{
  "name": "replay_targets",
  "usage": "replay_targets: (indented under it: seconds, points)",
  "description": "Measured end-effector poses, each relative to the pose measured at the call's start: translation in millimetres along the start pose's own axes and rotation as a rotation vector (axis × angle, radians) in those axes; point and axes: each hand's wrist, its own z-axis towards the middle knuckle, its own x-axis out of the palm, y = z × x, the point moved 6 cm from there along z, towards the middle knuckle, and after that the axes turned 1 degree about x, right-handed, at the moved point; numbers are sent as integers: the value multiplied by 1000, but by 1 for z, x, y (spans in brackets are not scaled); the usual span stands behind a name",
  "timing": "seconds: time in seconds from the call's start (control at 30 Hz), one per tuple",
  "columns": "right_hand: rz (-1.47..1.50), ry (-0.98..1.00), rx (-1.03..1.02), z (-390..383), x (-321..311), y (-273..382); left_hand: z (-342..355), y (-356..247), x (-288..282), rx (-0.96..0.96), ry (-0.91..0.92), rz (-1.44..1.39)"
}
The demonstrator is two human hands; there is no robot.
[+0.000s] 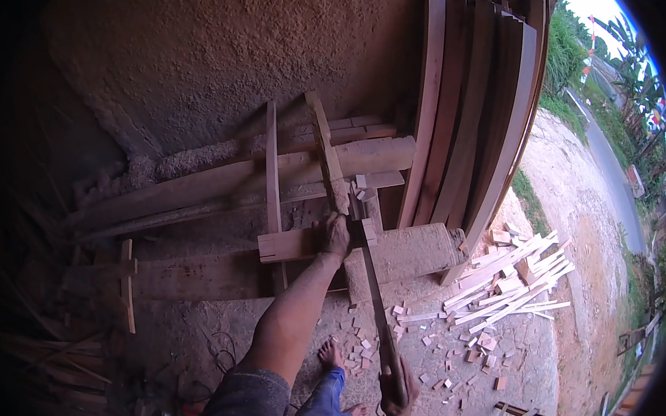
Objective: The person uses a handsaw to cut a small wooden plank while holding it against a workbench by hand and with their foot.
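A short, pale wooden board point(290, 246) lies crosswise on the timbers in the middle, with dark marks near its ends. My left hand point(337, 236) grips it near its right end, fingers curled over the far edge. In my right hand point(399, 393), low in the view, is the handle of a handsaw point(378, 300). Its long, narrow blade runs away from me and crosses the board's right end, just right of my left hand. Whether the teeth are inside a cut is too small to tell.
Thick timber point(411, 255) supports the work, with two upright sticks point(272, 158) leaning beyond it. Tall planks point(471, 110) lean against the rough wall at right. Offcut strips point(503, 289) and small wood blocks point(500, 383) litter the floor near my bare feet point(330, 354).
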Motion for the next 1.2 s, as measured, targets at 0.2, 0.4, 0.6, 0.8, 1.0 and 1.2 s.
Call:
replay_targets:
  seconds: [0.2, 0.4, 0.6, 0.8, 1.0, 1.2]
  points:
    - [-20, -114, -245, -29, -5, -8, 1, -9, -6, 10, 63, 97]
    - [180, -16, -69, 101, 46, 20, -2, -4, -1, 33, 162, 109]
    - [13, 49, 28, -45, -8, -23, 1, -13, -1, -44, 109, 91]
    - [122, -52, -104, 98, 36, 8, 1, -25, 3, 110, -25, 82]
    - [75, 178, 203, -24, -7, -18, 1, -6, 7, -10, 24, 109]
    - [128, 34, -31, 47, 20, 10, -4, -1, -2, 32, 8, 138]
